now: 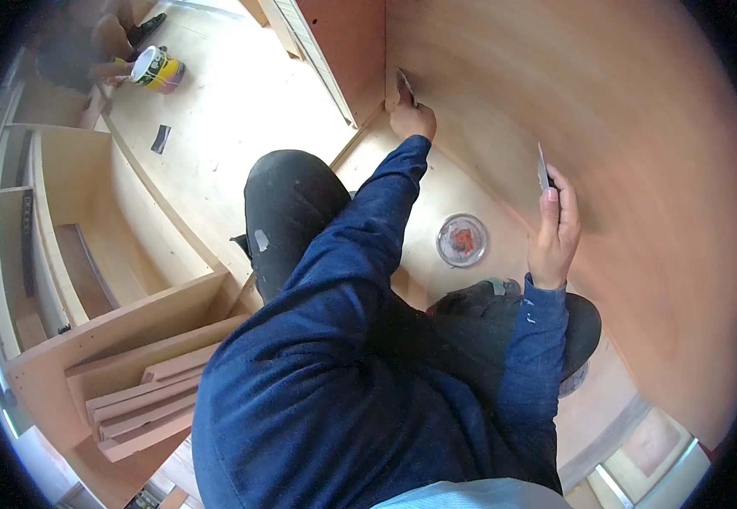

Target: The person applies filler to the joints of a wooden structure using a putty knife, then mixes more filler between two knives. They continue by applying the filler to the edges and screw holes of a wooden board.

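Observation:
My left hand [412,121] reaches forward, its fingers closed round a putty knife [406,87] whose blade lies near the corner where the wooden panel [470,102] meets the reddish-brown board [347,51]. To the right, my right hand [555,225] is raised in front of the panel. Between its thumb and fingers it holds a thin flat scraper [542,166], blade up. A round clear dish [462,240] with reddish paste in it rests on the pale surface between my knees.
At the upper left, a co-worker's arm [112,71] is beside a yellow and black bucket [158,70]. A dark scrap [160,139] lies on the floor. Open wooden compartments [122,212] stand on the left, with stacked wood strips [152,407] in the nearest one.

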